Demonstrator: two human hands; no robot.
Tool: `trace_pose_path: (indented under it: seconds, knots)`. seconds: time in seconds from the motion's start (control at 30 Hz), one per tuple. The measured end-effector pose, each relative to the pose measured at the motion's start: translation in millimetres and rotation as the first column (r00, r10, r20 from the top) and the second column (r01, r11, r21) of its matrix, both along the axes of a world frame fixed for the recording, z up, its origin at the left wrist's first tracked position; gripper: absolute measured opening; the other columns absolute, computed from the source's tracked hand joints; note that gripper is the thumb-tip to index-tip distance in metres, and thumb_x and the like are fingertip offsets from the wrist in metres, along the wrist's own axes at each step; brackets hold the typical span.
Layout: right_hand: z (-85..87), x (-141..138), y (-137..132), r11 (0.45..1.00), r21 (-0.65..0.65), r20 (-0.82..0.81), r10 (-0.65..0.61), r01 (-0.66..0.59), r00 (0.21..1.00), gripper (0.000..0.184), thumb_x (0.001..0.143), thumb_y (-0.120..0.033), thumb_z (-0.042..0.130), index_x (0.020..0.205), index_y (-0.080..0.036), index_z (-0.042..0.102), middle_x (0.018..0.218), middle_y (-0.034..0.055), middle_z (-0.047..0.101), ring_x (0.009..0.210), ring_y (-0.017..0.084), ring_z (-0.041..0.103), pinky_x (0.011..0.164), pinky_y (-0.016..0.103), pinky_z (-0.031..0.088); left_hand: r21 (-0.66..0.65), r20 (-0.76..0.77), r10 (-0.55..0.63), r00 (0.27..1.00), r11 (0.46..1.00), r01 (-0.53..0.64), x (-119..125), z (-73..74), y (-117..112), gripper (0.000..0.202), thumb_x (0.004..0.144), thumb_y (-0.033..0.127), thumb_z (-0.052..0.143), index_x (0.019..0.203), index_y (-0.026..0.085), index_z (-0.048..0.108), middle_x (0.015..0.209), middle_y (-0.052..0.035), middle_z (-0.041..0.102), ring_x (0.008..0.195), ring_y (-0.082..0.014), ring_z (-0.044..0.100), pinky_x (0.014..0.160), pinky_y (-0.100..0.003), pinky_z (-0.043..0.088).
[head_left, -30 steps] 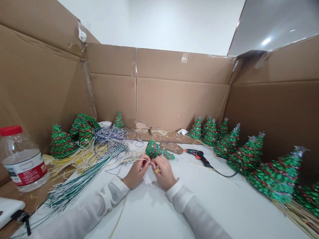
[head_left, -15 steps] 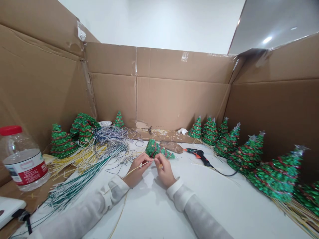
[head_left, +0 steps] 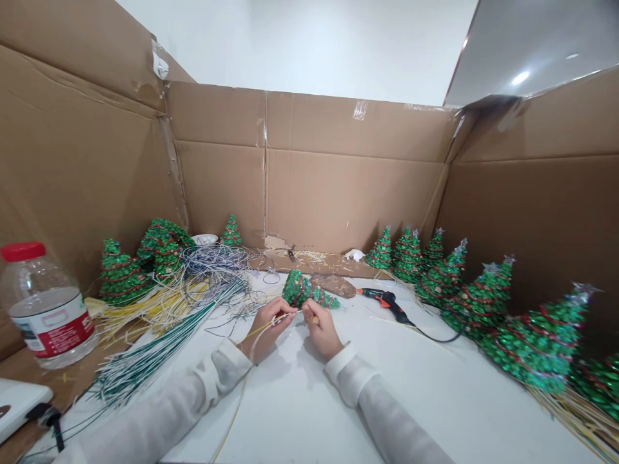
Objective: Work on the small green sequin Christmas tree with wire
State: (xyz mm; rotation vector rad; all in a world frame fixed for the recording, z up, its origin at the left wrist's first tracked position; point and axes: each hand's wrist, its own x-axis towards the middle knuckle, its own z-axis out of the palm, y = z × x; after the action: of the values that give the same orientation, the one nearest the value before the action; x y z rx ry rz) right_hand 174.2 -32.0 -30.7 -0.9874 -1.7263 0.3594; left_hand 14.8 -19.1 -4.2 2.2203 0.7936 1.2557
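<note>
Both hands meet over the middle of the white tabletop (head_left: 300,412), knuckles up and fingertips nearly together. The left hand (head_left: 269,324) is closed in a pinch on a thin pale yellow cord (head_left: 277,318), which runs back across the hand towards the sleeve. The right hand (head_left: 321,328) has its fingers curled in around a small tan piece (head_left: 315,319), part of which shows between them; whether its fingertips also grip the cord is too small to tell.

Just beyond the hands, a green miniature Christmas tree (head_left: 300,290) lies on its side, its tip to the right, in front of a brown patch (head_left: 333,285). Right of that, a black and orange glue gun (head_left: 394,308) lies with its cable (head_left: 432,338) trailing to the right.

Along the right side stands a row of finished trees (head_left: 447,274) with silvery stars. On the left, green and white cords (head_left: 159,351) lie fanned out near yellow strands (head_left: 123,320) and a tangle of purplish wire (head_left: 213,259). A white bowl (head_left: 204,239) sits at the far left, and a red-capped plastic bottle (head_left: 53,332) stands at the near left.
</note>
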Motion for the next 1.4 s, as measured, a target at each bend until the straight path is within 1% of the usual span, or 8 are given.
trace_pose_path:
  seconds: [0.17,0.33,0.6,0.87,0.97,1.1,1.23,1.4]
  knots:
    - [0.0,-1,0,0.999,-0.029,-0.042,0.029,-0.03,0.999,0.03,0.091,-0.041,0.032,0.071,-0.02,0.04,0.062,-0.0033,0.041,0.058,0.011,0.039,0.055,0.022,0.03,0.057,-0.02,-0.009,1.0,0.998,0.01,-2,-4.2,1,0.02,0.085,0.032,0.048,0.079,0.017,0.06,0.071,-0.0006,0.052,0.063,-0.0118,0.046,0.059,-0.023,0.036]
    - [3.6,-10,-1,0.996,-0.087,-0.127,0.025,-0.036,0.992,0.035,0.088,-0.043,0.036,0.062,-0.02,0.034,0.057,-0.0047,0.034,0.055,0.01,0.034,0.052,0.022,0.028,0.17,-0.011,-0.002,1.0,0.985,0.004,-3,-7.2,4,0.017,0.085,0.028,0.049,0.077,0.018,0.06,0.07,-0.0016,0.055,0.063,-0.0122,0.047,0.057,-0.023,0.037]
    - [4.1,-22,-2,0.991,-0.113,-0.339,0.027,-0.069,0.94,0.026,0.084,-0.043,0.043,0.07,-0.021,0.036,0.063,-0.005,0.035,0.056,0.01,0.035,0.052,0.021,0.032,0.283,-0.115,-0.124,0.986,0.947,0.152,-4,-9.2,8,0.011,0.082,0.019,0.052,0.072,0.019,0.057,0.074,-0.0038,0.06,0.074,-0.0147,0.053,0.067,-0.026,0.041]
    - [5.7,-22,-3,0.974,-0.126,-0.323,0.142,-0.191,0.936,0.022,0.085,-0.039,0.043,0.078,-0.018,0.046,0.068,-0.0026,0.045,0.063,0.01,0.043,0.06,0.021,0.035,0.424,-0.21,-0.103,0.972,0.887,0.186,-1,-10.1,8,0.018,0.084,0.014,0.047,0.069,0.018,0.056,0.07,-0.002,0.061,0.074,-0.0143,0.05,0.068,-0.026,0.04]
    - [4.8,-22,-3,0.976,-0.142,-0.336,0.111,-0.167,0.935,0.023,0.084,-0.039,0.043,0.085,-0.017,0.05,0.065,-0.0023,0.047,0.06,0.01,0.043,0.056,0.021,0.035,0.399,-0.239,-0.09,0.967,0.899,0.182,-2,-10.8,9,0.016,0.084,0.015,0.049,0.07,0.018,0.057,0.072,-0.0018,0.061,0.076,-0.0143,0.05,0.069,-0.026,0.04]
    - [2.4,-19,-1,0.986,-0.149,-0.325,0.022,-0.074,0.946,0.025,0.084,-0.037,0.04,0.089,-0.017,0.054,0.055,-0.0051,0.039,0.05,0.01,0.037,0.048,0.02,0.03,0.359,-0.342,-0.116,0.933,0.901,0.244,-3,-7.9,5,0.014,0.084,0.018,0.05,0.076,0.018,0.061,0.075,-0.0021,0.062,0.075,-0.0142,0.051,0.07,-0.025,0.04]
    - [1.7,-10,3,0.994,-0.101,-0.268,-0.069,0.043,0.961,0.026,0.083,-0.032,0.04,0.09,-0.016,0.059,0.062,-0.0019,0.048,0.051,0.01,0.037,0.049,0.02,0.031,0.303,-0.438,-0.168,0.883,0.897,0.32,-3,-3.2,0,0.017,0.087,0.022,0.047,0.083,0.019,0.063,0.078,-0.0017,0.063,0.076,-0.0128,0.053,0.072,-0.024,0.04]
    - [1.2,-3,9,0.992,-0.087,-0.254,-0.115,0.096,0.96,0.027,0.081,-0.029,0.041,0.088,-0.016,0.063,0.059,-0.0014,0.049,0.05,0.01,0.037,0.048,0.02,0.031,0.29,-0.466,-0.17,0.869,0.898,0.331,-3,-2.6,1,0.02,0.089,0.023,0.044,0.087,0.02,0.064,0.08,-0.0022,0.062,0.077,-0.013,0.054,0.071,-0.023,0.04]
